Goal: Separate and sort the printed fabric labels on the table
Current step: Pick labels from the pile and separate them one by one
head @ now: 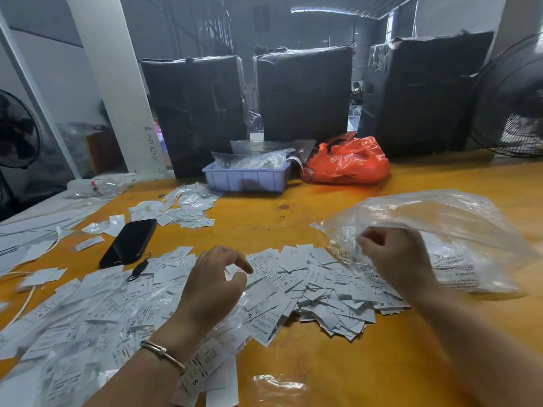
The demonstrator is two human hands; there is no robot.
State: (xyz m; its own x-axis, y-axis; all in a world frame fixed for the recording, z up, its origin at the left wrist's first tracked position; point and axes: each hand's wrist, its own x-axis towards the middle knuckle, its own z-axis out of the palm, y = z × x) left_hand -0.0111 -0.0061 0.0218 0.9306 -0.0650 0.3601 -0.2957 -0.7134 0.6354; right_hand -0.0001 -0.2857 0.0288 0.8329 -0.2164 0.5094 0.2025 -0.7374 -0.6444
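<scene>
The desk (293, 362) is orange-yellow wood, strewn with white labels (323, 289) printed in small black text and size letters. A black phone (129, 242) lies on it, beside a lavender-blue tray (246, 179), a bright orange-red plastic bag (346, 163) and a clear bag (440, 230) with faint dark print. Behind stand three black wrapped bales (302, 92), and a silver bracelet (163, 353) circles one wrist.
</scene>
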